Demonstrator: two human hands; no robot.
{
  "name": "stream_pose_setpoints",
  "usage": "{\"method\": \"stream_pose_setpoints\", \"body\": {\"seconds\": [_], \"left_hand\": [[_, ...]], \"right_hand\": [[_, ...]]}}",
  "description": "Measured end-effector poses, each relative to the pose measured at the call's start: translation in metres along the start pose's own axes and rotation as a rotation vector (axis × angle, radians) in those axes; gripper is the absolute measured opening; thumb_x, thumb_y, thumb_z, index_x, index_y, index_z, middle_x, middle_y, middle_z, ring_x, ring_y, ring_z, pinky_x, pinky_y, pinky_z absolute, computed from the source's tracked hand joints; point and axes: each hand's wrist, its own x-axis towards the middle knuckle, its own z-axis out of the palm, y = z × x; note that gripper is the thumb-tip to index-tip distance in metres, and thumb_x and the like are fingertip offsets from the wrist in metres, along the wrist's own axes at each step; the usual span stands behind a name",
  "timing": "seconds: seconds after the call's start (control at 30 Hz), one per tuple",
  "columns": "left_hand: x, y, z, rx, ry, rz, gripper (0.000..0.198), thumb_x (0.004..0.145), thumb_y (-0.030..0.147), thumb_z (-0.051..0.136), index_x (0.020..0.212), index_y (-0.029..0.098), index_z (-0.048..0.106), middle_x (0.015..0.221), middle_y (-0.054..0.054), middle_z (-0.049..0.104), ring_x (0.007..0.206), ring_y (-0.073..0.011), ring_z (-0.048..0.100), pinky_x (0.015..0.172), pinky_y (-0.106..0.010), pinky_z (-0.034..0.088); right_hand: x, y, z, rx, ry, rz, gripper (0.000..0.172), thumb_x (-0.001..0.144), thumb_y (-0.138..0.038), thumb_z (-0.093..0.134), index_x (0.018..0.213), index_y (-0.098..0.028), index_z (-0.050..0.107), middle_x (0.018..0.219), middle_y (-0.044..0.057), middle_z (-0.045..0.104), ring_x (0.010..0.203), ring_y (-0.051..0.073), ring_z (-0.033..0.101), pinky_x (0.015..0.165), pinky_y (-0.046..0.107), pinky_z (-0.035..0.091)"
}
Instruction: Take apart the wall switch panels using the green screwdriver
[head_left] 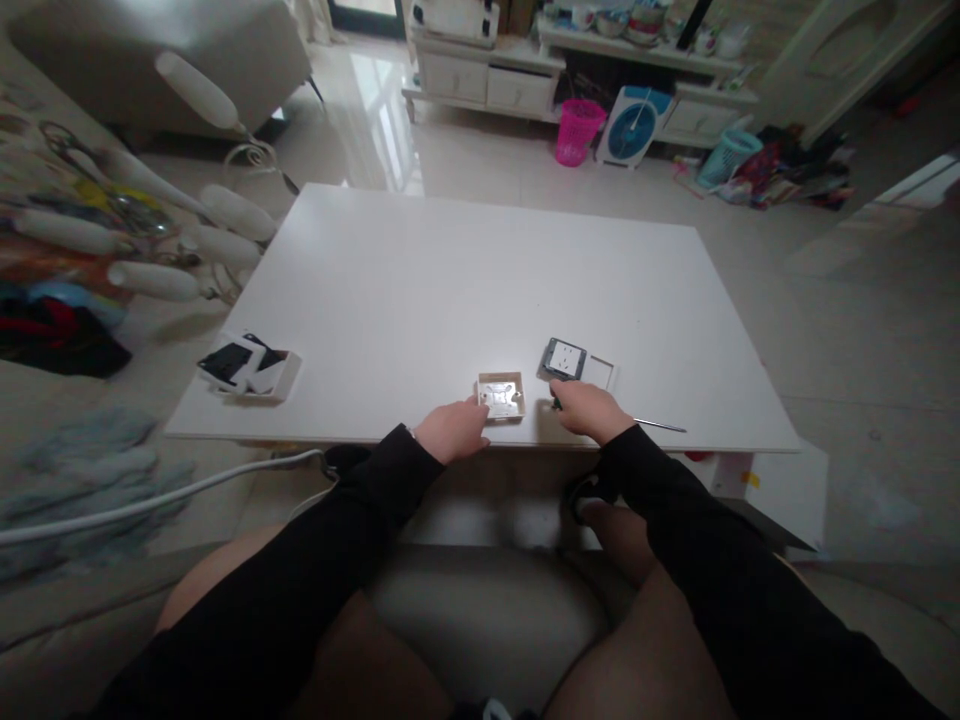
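My left hand [454, 428] grips the left side of a small open white socket back box [501, 397] near the table's front edge. A metal piece or plain bottom shows inside the box. My right hand [589, 410] is closed round the dark handle of a screwdriver [661, 426], whose thin metal shaft comes out to the right past my wrist. Most of the handle is hidden by my fingers. Just beyond that hand lies a wall socket [565, 358] with a white face and dark frame. Next to it is a white cover frame [600, 372], partly behind my hand.
The white table [450, 260] carries a white box [281, 378] with black and white items at its left. A lamp stand with white tubes [199, 90] is left of the table. A pink basket [579, 132] and a blue fan [634, 125] stand beyond.
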Motion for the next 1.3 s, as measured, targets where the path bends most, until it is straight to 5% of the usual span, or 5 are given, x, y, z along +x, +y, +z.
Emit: {"method": "stream_pose_setpoints", "body": {"seconds": [0.13, 0.27, 0.43, 1.3], "left_hand": [[-0.001, 0.006, 0.003, 0.01, -0.006, -0.017, 0.038, 0.095, 0.031, 0.062, 0.125, 0.01, 0.064, 0.139, -0.022, 0.063, 0.114, -0.0356, 0.073, 0.093, -0.045, 0.061], [-0.001, 0.014, 0.007, 0.013, -0.002, -0.047, 0.04, 0.094, 0.029, 0.062, 0.128, 0.008, 0.063, 0.14, -0.025, 0.062, 0.112, -0.0367, 0.073, 0.091, -0.047, 0.062], [0.002, 0.02, 0.009, 0.048, 0.046, -0.041, 0.036, 0.093, 0.025, 0.063, 0.126, 0.011, 0.064, 0.146, -0.023, 0.058, 0.123, -0.0345, 0.066, 0.098, -0.044, 0.059], [0.001, 0.032, 0.015, 0.058, 0.003, -0.066, 0.057, 0.092, 0.033, 0.069, 0.142, 0.011, 0.053, 0.165, -0.025, 0.039, 0.14, -0.0405, 0.051, 0.103, -0.048, 0.057]], "right_hand": [[-0.03, -0.025, 0.007, -0.004, -0.01, -0.104, 0.032, 0.093, -0.014, 0.049, 0.122, -0.018, 0.063, 0.12, 0.017, 0.074, 0.108, 0.032, 0.073, 0.081, 0.038, 0.052], [-0.056, -0.055, 0.028, 0.046, -0.179, -0.358, 0.029, 0.089, -0.016, 0.057, 0.116, -0.018, 0.066, 0.117, 0.015, 0.076, 0.108, 0.033, 0.074, 0.081, 0.038, 0.054], [-0.067, -0.074, 0.041, 0.121, -0.174, -0.579, 0.029, 0.087, -0.014, 0.056, 0.113, -0.02, 0.067, 0.115, 0.013, 0.077, 0.102, 0.031, 0.077, 0.078, 0.036, 0.057], [-0.062, -0.071, 0.043, 0.12, -0.158, -0.493, 0.032, 0.09, -0.013, 0.055, 0.118, -0.018, 0.068, 0.117, 0.016, 0.076, 0.106, 0.032, 0.076, 0.086, 0.04, 0.059]]}}
